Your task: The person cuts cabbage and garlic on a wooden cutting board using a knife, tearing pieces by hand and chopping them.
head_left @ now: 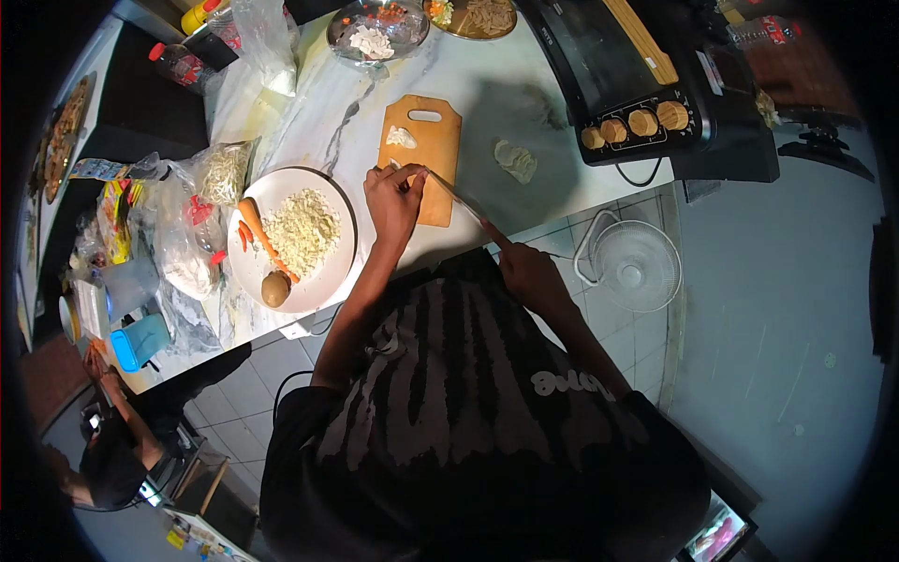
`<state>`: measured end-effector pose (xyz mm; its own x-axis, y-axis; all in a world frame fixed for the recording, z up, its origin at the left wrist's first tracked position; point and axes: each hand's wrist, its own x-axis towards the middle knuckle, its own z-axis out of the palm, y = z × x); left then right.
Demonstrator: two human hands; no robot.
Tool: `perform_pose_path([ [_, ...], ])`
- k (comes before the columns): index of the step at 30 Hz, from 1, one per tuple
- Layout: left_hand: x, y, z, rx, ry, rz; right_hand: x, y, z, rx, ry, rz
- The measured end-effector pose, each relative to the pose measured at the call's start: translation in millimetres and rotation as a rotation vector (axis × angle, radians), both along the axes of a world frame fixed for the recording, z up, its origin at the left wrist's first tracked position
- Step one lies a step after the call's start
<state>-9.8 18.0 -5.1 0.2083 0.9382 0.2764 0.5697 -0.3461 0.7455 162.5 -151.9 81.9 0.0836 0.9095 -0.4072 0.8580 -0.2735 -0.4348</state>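
Note:
My right hand (530, 273) is wrapped around the handle of a knife (457, 194), whose blade reaches left over the wooden cutting board (436, 155). My left hand (393, 202) is at the board's left edge, its fingers pinched together close to the knife tip. What those fingers hold is too small to make out. Small pale slices (401, 138) lie on the board above my fingers. To the left, a large white plate (245, 281) carries pale chopped pieces (304, 231), a carrot (255, 217), small red chillies (245, 232) and a round brown vegetable (275, 288).
A black appliance with wooden knobs (642, 122) stands at the right. Thin pale peelings (516, 161) lie on the marble counter. Bowls of cut food (379, 51) are at the back. Bags (183, 239) and bottles crowd the left. A white basket (637, 267) sits below. Another person (122, 440) is at lower left.

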Motion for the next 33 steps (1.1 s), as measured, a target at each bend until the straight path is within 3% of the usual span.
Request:
perform_pose_path([
  [6,-1,0,-2,-0.084,-0.002,-0.013,5,18,15,-0.098,-0.109,0.071],
  [8,0,0,-5,0.024,0.013,-0.007,2,19,4,0.003,-0.132,0.103],
  [15,0,-2,-4,0.058,0.063,0.008,-14,15,22,-0.094,-0.111,0.028],
  [23,-5,-5,-6,0.056,-0.056,-0.043,-10,4,18,0.103,0.140,-0.117],
  [33,-6,-2,-7,0.018,-0.022,-0.005,17,-7,-25,0.083,0.163,-0.155],
])
